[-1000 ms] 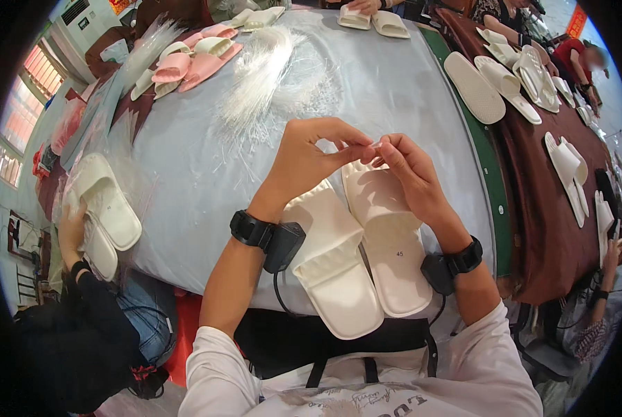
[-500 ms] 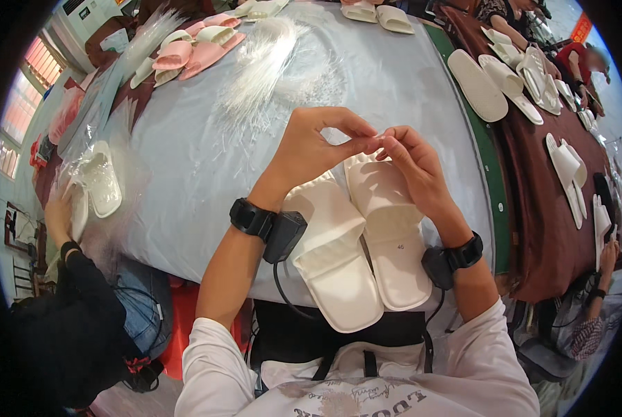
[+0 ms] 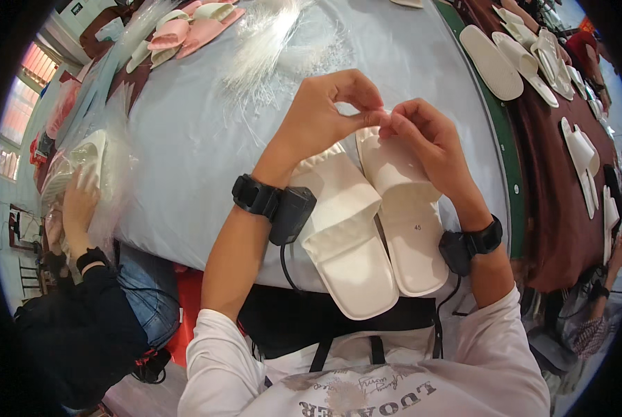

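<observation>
Two white open-toe slippers [image 3: 356,274] lie side by side at the table's near edge, toe ends pointing away from me. Above their far ends, my left hand [image 3: 328,111] and my right hand [image 3: 425,142] meet, each with thumb and forefinger pinched together. What sits between the fingertips is too small to make out. Black devices are strapped to both my wrists, their cables hanging down. Beyond my hands a loose bundle of clear plastic strands [image 3: 263,52] is spread on the table.
At the left, a co-worker's hand [image 3: 81,198] touches a white slipper [image 3: 92,154] amid clear plastic film. Pink and white slippers [image 3: 203,33] are piled at the far left. A green strip [image 3: 509,160] divides my table from a brown-covered one [image 3: 554,174] bearing more white slippers.
My hands, still pinched together, sit slightly higher and farther right in the picture. The whole view has shifted a little. The co-worker's hand at the left has moved onto the slipper and film.
</observation>
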A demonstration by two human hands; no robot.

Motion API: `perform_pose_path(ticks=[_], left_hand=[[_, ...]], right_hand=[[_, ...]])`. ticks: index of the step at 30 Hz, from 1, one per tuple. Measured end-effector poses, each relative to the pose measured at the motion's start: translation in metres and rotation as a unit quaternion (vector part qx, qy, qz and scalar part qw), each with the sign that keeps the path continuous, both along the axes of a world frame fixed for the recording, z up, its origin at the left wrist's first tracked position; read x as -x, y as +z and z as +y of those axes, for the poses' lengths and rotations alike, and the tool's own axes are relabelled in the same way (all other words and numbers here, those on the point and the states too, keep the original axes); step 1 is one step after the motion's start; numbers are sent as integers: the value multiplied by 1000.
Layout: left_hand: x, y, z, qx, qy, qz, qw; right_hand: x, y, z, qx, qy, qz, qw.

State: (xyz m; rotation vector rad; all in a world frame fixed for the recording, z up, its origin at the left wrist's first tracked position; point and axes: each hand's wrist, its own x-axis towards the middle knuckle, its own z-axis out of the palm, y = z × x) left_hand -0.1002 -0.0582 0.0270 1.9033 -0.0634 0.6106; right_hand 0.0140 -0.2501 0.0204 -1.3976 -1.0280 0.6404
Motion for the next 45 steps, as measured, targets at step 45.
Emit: perform_pose_path(ticks=[45], left_hand=[[7,8,-4,17,-14,47,999]], right_hand=[[14,4,3,-44,-99,-126,986]])
